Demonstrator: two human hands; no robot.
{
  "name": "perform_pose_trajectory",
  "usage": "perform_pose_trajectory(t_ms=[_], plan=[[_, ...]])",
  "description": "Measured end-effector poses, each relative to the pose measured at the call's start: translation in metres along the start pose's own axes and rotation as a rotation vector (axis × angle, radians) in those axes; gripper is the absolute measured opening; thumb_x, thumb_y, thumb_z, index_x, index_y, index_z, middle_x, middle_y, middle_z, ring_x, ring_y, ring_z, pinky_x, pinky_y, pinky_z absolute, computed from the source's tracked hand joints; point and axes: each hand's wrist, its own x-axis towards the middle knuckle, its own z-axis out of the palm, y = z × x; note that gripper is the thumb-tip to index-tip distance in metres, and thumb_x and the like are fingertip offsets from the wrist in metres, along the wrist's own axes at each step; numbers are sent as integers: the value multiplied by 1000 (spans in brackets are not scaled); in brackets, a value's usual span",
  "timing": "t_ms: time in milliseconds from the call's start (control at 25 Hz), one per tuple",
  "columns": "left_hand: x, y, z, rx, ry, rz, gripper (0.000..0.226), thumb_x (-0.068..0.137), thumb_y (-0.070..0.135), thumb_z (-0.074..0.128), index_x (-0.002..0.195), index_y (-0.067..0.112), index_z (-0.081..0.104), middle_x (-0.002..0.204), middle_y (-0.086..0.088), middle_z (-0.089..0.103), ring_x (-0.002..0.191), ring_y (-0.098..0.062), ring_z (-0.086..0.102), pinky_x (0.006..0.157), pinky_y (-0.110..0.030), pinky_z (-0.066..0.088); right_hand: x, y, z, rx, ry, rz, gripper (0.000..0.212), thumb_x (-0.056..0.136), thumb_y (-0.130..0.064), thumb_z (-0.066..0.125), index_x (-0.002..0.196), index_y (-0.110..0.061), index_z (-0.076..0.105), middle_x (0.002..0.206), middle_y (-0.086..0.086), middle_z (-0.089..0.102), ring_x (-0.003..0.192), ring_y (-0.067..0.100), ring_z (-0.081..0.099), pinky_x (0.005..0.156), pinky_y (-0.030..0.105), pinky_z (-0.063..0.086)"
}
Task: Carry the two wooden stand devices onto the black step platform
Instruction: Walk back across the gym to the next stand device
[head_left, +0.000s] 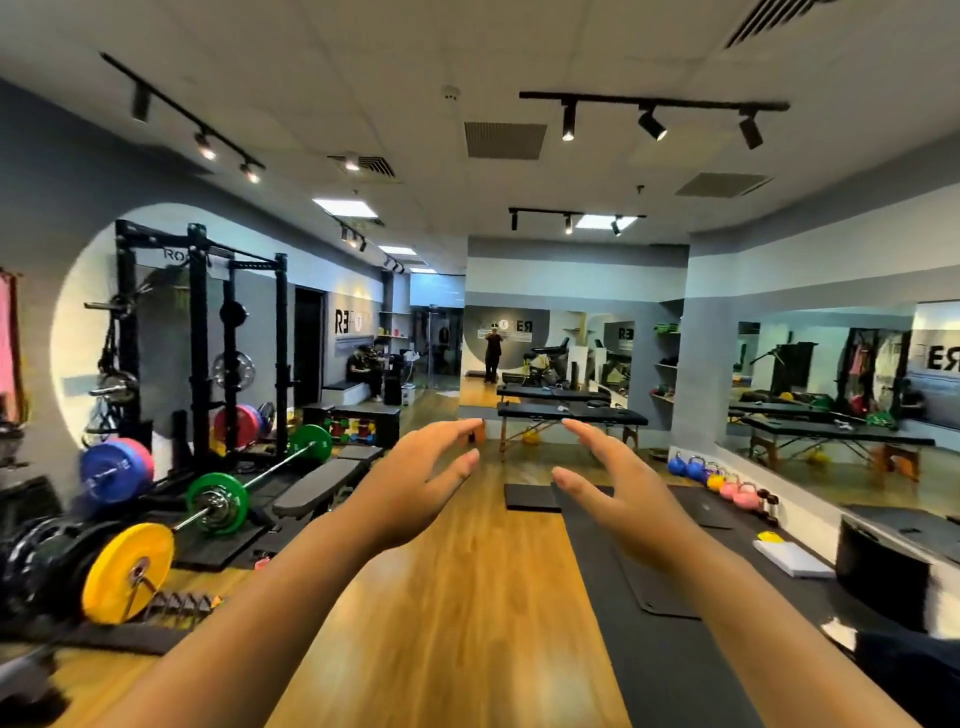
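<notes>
The two wooden stand devices cannot be picked out anywhere in the head view, so you cannot yet tell where they sit. The only wood-toned pieces near mid-frame are the legs under the black massage tables, and a small brown shape beside your left fingertips is too blurred to name.

Your left hand and right hand are stretched out in the centre of the frame, palms facing each other and well apart. Each grip is wide open, with fingers spread and only lightly bent, and holds nothing.

Below them the wooden floor runs up the middle. A long black mat lies right of centre, and a low black pad rests on the floor between your hands in the picture. That pad may be the step platform, but so may the black box at lower right, and you cannot tell which.

A loaded barbell lies at left. Coloured kettlebells line the mirrored wall at right.

As a judgement only, wooden stands should be stiff, fairly light and not fragile, though possibly top-heavy. Take each by its upright or under its base, one per hand, and keep it vertical.
</notes>
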Motion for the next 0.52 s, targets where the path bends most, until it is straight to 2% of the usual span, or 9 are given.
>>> perform_pose_trajectory(t_ms=[280, 400, 520], plan=[[107, -103, 57, -34, 19, -29, 54, 103, 56, 41, 155, 41, 38, 155, 16, 44, 142, -6, 41, 116, -40, 38, 134, 82, 66, 17, -37, -83, 72, 93, -64, 56, 158, -47, 30, 149, -28, 36, 140, -3, 33, 108, 27, 34], [170, -159, 78, -27, 15, -19, 52, 104, 54, 42, 155, 42, 37, 155, 17, 44, 143, -5, 39, 117, -37, 36, 200, 124, 91, 20, -36, -59, 71, 91, -67, 54, 155, -51, 29, 150, -29, 35, 142, -2, 34, 114, 31, 35], [248, -216, 97, 8, 8, 22, 52, 104, 55, 41, 155, 43, 36, 156, 19, 43, 143, -4, 38, 116, -35, 36, 279, 164, 117, 4, 7, -45, 69, 94, -65, 54, 157, -49, 31, 157, -23, 39, 147, 4, 36, 116, 35, 35]])
